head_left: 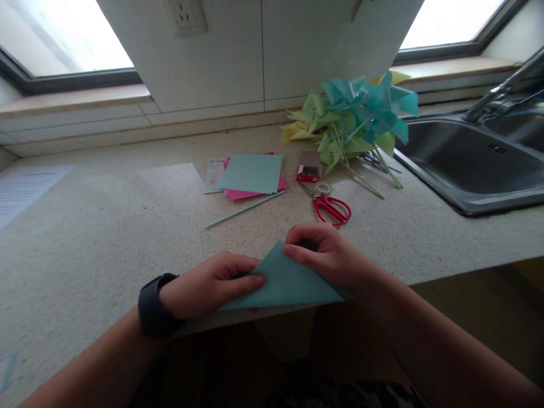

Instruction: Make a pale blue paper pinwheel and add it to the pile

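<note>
A teal sheet of paper (284,281) folded into a triangle lies at the near edge of the speckled counter (106,226). My left hand (210,283), with a dark watch on the wrist, presses its fingers together on the triangle's left edge. My right hand (325,252) has its fingers curled and pinched on the top corner and right edge of the paper. Both hands touch the same sheet.
Behind the hands lie red scissors (331,208), a roll of tape (323,188), a small red box (309,166), a teal straw (244,209) and a stack of teal and pink sheets (251,174). Several paper pinwheels (357,119) are piled beside a steel sink (471,164) at right.
</note>
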The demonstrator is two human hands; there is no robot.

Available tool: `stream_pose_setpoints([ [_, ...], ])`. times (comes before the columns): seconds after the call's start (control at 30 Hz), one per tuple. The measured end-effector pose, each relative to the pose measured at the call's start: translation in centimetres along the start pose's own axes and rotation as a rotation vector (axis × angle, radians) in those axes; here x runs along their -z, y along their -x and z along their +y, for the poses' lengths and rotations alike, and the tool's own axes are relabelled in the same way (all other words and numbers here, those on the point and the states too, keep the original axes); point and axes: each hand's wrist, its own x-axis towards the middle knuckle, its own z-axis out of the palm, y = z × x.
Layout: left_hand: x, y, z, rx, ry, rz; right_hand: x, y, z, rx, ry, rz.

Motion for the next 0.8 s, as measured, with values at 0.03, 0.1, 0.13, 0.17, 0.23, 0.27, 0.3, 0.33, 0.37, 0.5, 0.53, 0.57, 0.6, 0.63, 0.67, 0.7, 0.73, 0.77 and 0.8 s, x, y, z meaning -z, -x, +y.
stream_pose_setpoints([
  [0.03,-0.01,0.0,0.01,-0.003,0.003,-0.001,0.0,-0.03,0.01,0.004,0.0,-0.002],
  [0.1,-0.04,0.01,0.02,-0.008,0.008,-0.001,-0.01,-0.08,0.04,0.013,0.004,-0.005],
  [0.13,-0.04,0.03,0.02,-0.008,0.01,-0.001,-0.01,-0.1,0.05,0.017,0.008,-0.005],
  [0.17,-0.05,0.04,0.02,-0.008,0.01,-0.001,0.0,-0.12,0.07,0.019,0.011,-0.003],
  [0.23,-0.07,0.07,0.01,-0.007,0.014,-0.001,0.03,-0.13,0.08,0.027,0.012,-0.002],
  [0.27,-0.08,0.07,0.01,-0.006,0.018,-0.002,0.05,-0.13,0.08,0.028,0.01,-0.002],
  [0.3,-0.08,0.07,0.01,-0.002,0.023,-0.002,0.07,-0.12,0.08,0.027,0.01,-0.003],
  [0.33,-0.09,0.07,0.01,0.001,0.029,-0.002,0.08,-0.12,0.07,0.027,0.01,-0.005],
  [0.37,-0.09,0.07,0.03,0.004,0.033,-0.002,0.08,-0.11,0.06,0.028,0.01,-0.003],
  [0.5,-0.07,0.09,0.1,-0.005,0.025,0.0,0.05,-0.09,0.02,0.032,0.003,-0.003],
  [0.53,-0.07,0.11,0.1,-0.006,0.02,0.0,0.04,-0.09,0.02,0.034,0.0,-0.003],
  [0.57,-0.06,0.12,0.08,-0.003,0.017,0.001,0.03,-0.08,0.01,0.034,-0.002,-0.003],
  [0.6,-0.06,0.12,0.05,0.002,0.016,0.001,0.03,-0.08,0.01,0.035,-0.002,-0.004],
  [0.63,-0.07,0.13,0.02,0.007,0.017,0.001,0.03,-0.07,-0.01,0.036,-0.002,-0.004],
  [0.67,-0.07,0.13,-0.01,0.012,0.018,0.001,0.03,-0.06,-0.02,0.037,-0.001,-0.003],
  [0.7,-0.08,0.12,-0.03,0.015,0.021,0.002,0.03,-0.06,-0.04,0.037,-0.001,-0.003],
  [0.73,-0.09,0.12,-0.05,0.017,0.023,0.003,0.03,-0.05,-0.05,0.036,-0.002,-0.004],
  [0.77,-0.09,0.12,-0.05,0.018,0.022,0.004,0.03,-0.04,-0.05,0.034,-0.003,-0.004],
  [0.8,-0.09,0.11,-0.04,0.019,0.019,0.005,0.02,-0.04,-0.04,0.031,-0.004,-0.002],
])
